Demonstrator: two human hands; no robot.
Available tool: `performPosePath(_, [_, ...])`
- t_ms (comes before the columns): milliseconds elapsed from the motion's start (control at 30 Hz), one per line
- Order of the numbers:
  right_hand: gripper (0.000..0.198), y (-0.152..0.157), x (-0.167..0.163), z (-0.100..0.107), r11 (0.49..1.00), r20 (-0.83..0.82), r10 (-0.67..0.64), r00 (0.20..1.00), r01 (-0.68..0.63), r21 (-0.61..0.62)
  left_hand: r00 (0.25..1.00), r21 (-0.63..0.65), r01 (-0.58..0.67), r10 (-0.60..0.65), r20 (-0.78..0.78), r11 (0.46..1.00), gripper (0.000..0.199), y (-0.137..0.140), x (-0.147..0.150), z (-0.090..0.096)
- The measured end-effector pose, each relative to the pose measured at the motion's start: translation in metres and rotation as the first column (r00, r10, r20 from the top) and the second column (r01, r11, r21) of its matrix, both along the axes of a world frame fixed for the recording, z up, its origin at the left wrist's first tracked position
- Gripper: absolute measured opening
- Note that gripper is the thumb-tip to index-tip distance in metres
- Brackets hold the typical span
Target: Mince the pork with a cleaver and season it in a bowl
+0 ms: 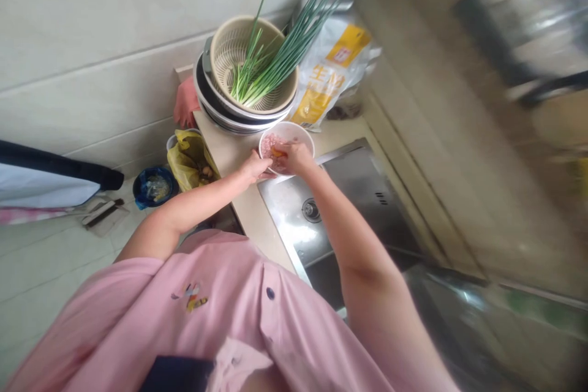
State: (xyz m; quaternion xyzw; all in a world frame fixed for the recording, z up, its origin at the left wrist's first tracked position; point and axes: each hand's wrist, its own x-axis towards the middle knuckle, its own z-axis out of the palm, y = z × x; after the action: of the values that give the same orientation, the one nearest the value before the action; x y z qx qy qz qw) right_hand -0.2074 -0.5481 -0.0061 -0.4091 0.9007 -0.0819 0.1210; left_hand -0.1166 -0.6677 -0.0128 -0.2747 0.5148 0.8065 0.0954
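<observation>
A white bowl (310, 138) sits by the corner of the sink, with pink minced meat (272, 141) inside. My left hand (255, 167) is closed on the bowl's near left side, thumb at the rim. Inside the bowl, my right hand (295, 158) has its fingers curled down into the meat. A yellow-orange patch (277, 152), perhaps egg yolk, shows beside those fingers. The right fingertips are hidden by the hand itself.
Behind the bowl, a beige colander (225, 43) holding green scallions (280, 67) rests on stacked basins (206, 95). A silver-and-yellow bag (328, 73) leans beside it. The steel sink (342, 190) lies right; a yellow bag (186, 162) and blue-lined bin (149, 196) are left.
</observation>
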Motion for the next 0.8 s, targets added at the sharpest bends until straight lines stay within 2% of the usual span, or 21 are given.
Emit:
performPosePath(133, [0.018,-0.006,0.003,-0.001,0.995,0.024,-0.053,0.998,0.051,0.085,0.991,-0.032,0.029,-0.024,0.135,0.999,0.038,0.003,-0.004,0.007])
performPosePath(233, [0.032,0.006,0.006,0.008,0.998,0.023,-0.054,0.998,0.054,0.023,0.991,-0.064,0.04,-0.031,0.133,0.997,0.035,0.002,-0.002,0.013])
performPosePath(300, [0.042,0.017,0.013,0.016,0.998,0.017,0.003,1.0,-0.002,-0.067,0.992,-0.076,0.054,-0.044,0.12,0.996,0.036,0.001,0.0,0.015])
performPosePath(367, [0.044,0.026,0.023,0.022,0.988,0.004,0.107,0.994,-0.105,-0.109,0.991,-0.081,0.094,-0.085,0.106,0.992,0.037,0.003,0.004,0.018])
performPosePath(433, [0.041,0.032,0.034,0.027,0.981,-0.024,0.177,0.984,-0.178,-0.078,0.985,-0.1,0.159,-0.152,0.077,0.982,0.043,0.008,0.007,0.022])
performPosePath(467, [0.042,0.034,0.04,0.03,0.984,-0.042,0.173,0.984,-0.175,-0.039,0.98,-0.108,0.193,-0.188,0.062,0.975,0.047,0.013,0.008,0.024])
performPosePath(533, [0.043,0.04,0.051,0.035,0.996,-0.073,0.06,0.996,-0.054,0.073,0.969,-0.12,0.246,-0.243,0.045,0.962,0.049,0.023,0.011,0.029])
performPosePath(600, [0.038,0.049,0.061,0.041,0.975,-0.056,-0.092,0.994,0.102,0.196,0.959,-0.111,0.283,-0.28,0.047,0.953,0.045,0.036,0.013,0.033])
performPosePath(667, [0.03,0.06,0.069,0.045,0.957,0.025,-0.137,0.99,0.126,0.262,0.943,-0.089,0.332,-0.328,0.056,0.939,0.04,0.05,0.016,0.034])
performPosePath(733, [0.03,0.072,0.077,0.046,0.96,0.085,-0.124,0.989,0.097,0.264,0.918,-0.069,0.394,-0.39,0.068,0.917,0.041,0.063,0.021,0.032])
performPosePath(800, [0.035,0.084,0.086,0.045,0.943,0.05,-0.208,0.977,0.187,0.274,0.898,-0.082,0.438,-0.432,0.08,0.895,0.048,0.074,0.025,0.028])
